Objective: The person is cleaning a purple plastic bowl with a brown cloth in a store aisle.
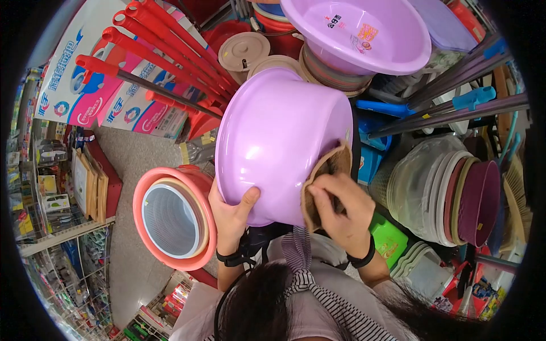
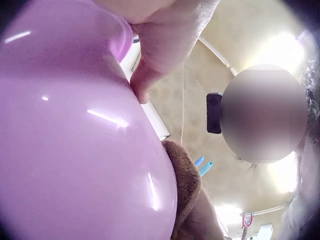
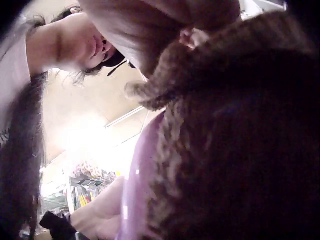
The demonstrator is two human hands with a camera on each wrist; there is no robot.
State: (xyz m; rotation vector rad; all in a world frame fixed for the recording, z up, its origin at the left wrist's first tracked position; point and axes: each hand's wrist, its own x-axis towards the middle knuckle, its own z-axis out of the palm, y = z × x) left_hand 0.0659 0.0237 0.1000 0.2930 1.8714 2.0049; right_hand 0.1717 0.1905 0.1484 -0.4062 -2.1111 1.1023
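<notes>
A glossy purple basin (image 1: 273, 142) is tipped on its side in front of the person's chest in the head view. At its rim, the left hand (image 1: 232, 213) grips the near left edge, thumb on the outer wall. The right hand (image 1: 344, 207) pinches a brown cloth (image 1: 311, 206) that lies against the basin's base. In the left wrist view the cloth (image 2: 184, 180) touches the curved purple wall (image 2: 85, 150), and the left thumb (image 2: 142, 87) presses that wall. Dark folds of the cloth (image 3: 220, 145) fill much of the right wrist view.
Nested baskets in a pink tub (image 1: 142, 227) stand on the floor at left. Another purple basin (image 1: 392, 45) tops a stack behind. Red-handled poles (image 1: 165, 57) lean at upper left; stacked baskets (image 1: 478, 199) and metal poles (image 1: 455, 111) are at right. Shelves (image 1: 57, 244) line the far left.
</notes>
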